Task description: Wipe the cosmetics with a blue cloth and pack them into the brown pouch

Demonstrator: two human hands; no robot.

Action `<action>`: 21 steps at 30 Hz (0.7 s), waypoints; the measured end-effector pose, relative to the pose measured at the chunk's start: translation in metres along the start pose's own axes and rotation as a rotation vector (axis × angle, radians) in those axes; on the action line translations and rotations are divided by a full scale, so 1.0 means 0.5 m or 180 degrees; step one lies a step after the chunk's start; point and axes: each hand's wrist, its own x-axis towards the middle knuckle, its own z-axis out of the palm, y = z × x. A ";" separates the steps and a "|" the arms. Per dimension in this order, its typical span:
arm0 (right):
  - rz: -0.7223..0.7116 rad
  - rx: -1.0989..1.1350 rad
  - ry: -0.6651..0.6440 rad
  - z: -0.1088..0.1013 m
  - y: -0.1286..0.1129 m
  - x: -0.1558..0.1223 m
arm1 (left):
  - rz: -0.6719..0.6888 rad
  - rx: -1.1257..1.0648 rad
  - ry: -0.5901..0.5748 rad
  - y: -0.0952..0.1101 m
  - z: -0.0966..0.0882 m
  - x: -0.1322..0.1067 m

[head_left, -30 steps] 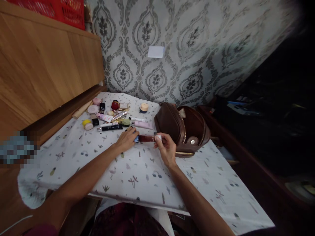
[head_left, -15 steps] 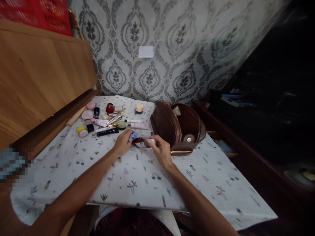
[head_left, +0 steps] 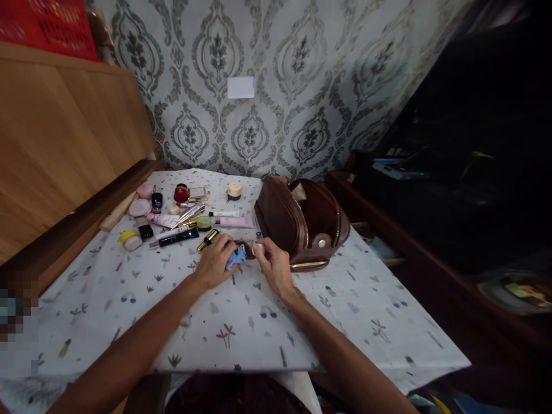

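Note:
My left hand [head_left: 215, 261] is closed on a crumpled blue cloth [head_left: 235, 259], which lies against a small dark red bottle [head_left: 249, 249]. By its whitish cap [head_left: 257, 247] the bottle is pinched between thumb and fingers of my right hand [head_left: 275, 265]. The cloth and my left fingers cover the bottle's other end. Just beyond my left knuckles lies a black and gold tube [head_left: 208, 240]. To the right of the bottle stands a brown toiletry bag [head_left: 280, 215], unzipped, its main compartment gaping.
Several cosmetics, among them a black tube [head_left: 179, 237], a pink tube [head_left: 235, 222] and a yellow-lidded jar [head_left: 130, 240], lie at the table's back left. A cream-lidded jar [head_left: 234, 191] stands near the wall. A wooden panel [head_left: 73, 115] rises on the left.
My left hand has brought the blue cloth rightward onto the bottle, covering part of it. The black and gold tube now shows beside that hand. The whole view has shifted slightly.

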 end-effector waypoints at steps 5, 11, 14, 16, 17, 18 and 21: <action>-0.0155 0.0024 -0.0035 -0.003 0.003 -0.004 | -0.0531 -0.0268 0.0105 -0.032 -0.005 0.008; -0.0615 -0.0017 0.0008 -0.011 0.009 -0.006 | -0.0715 -0.0978 0.0112 -0.052 0.005 0.006; -0.0669 0.0041 0.0045 -0.013 0.012 -0.010 | -0.1086 -0.1362 0.0110 -0.066 0.014 0.003; -0.0620 0.0121 0.0026 -0.014 0.013 -0.013 | -0.1332 -0.1491 0.0136 -0.075 0.018 0.001; -0.0586 0.0158 0.0006 -0.014 0.013 -0.014 | -0.1420 -0.1531 0.0166 -0.078 0.020 -0.001; -0.0551 0.0189 -0.0014 -0.013 0.014 -0.015 | -0.1466 -0.1556 0.0174 -0.081 0.021 -0.002; -0.0420 0.0268 0.0009 -0.011 0.016 -0.015 | -0.1458 -0.1584 0.0112 -0.086 0.022 -0.005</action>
